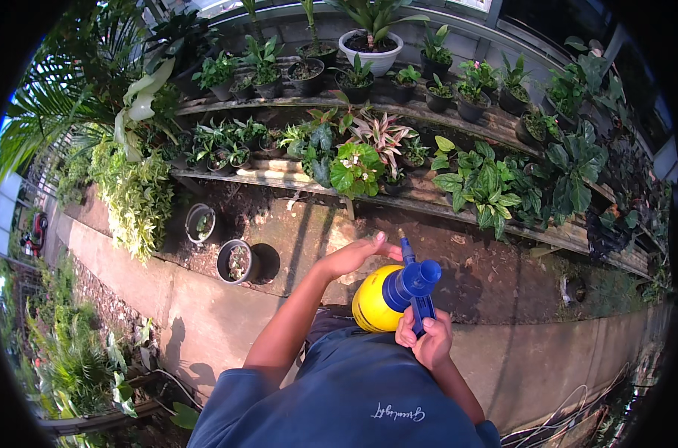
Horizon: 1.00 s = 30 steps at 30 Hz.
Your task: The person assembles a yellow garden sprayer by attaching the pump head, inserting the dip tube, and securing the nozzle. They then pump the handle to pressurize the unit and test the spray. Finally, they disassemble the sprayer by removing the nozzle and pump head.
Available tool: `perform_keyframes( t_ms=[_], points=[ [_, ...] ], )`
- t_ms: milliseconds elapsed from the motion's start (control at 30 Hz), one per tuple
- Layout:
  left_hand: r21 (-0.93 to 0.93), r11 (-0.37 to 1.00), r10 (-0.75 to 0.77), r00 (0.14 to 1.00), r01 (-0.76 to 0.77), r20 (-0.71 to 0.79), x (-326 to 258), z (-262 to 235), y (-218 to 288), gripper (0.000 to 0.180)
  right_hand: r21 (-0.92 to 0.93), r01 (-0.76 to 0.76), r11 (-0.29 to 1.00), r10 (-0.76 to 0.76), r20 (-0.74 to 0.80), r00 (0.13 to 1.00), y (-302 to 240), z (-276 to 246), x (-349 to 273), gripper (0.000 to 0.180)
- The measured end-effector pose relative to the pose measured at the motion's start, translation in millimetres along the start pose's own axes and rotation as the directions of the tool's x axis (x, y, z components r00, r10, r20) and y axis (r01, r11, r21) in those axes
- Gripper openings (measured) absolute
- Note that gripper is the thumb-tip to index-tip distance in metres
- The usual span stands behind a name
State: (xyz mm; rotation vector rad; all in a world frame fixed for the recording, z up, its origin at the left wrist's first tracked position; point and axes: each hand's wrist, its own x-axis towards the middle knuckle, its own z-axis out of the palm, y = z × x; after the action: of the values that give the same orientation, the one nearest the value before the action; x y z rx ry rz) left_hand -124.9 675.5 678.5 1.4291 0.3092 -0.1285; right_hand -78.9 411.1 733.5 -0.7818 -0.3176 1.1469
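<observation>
A pump sprayer (372,302) with a yellow tank and a blue head sits just right of the middle of the frame, in front of the person's blue shirt (331,396). The right hand (431,340) has its fingers wrapped around the sprayer's blue handle. The left hand (358,254) is stretched out beside the nozzle (406,251), its fingers extended and not clenched; whether the tips touch the nozzle cannot be told.

Across the upper half, potted plants stand on an upper shelf (279,101) and a lower shelf (260,178); a white pot (370,56) is at the top centre. Left of centre, two dark pots (237,263) rest on the ground, near a paved path (212,313). Pale cables (555,418) lie at the lower right.
</observation>
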Motion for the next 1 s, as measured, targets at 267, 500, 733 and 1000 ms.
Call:
perform_keyframes(
  t_ms=[267, 500, 733, 1000],
  points=[
    [-0.422, 0.705, -0.234, 0.749, 0.57, 0.62, 44, 37, -84, 0.055, -0.632, -0.166, 0.757, 0.061, -0.184, 0.981, -59, -2, 7, 0.059],
    [-0.247, 0.744, -0.443, 0.736, 0.621, 0.512, 42, 35, -74, 0.072, -0.984, 0.11, 0.142, -0.562, 0.011, 0.827, -96, -44, 38, 0.032],
    [-0.333, 0.674, -0.419, 0.712, 0.66, 0.564, 43, 44, -61, 0.062, -0.932, 0.319, -0.172, -0.503, 0.361, 0.785, -118, -16, 46, 0.027],
    [-0.307, 0.692, -0.443, 0.72, 0.654, 0.534, 41, 46, -47, 0.055, -0.94, 0.19, -0.285, -0.576, 0.326, 0.749, -179, 1, 39, 0.026]
  ],
)
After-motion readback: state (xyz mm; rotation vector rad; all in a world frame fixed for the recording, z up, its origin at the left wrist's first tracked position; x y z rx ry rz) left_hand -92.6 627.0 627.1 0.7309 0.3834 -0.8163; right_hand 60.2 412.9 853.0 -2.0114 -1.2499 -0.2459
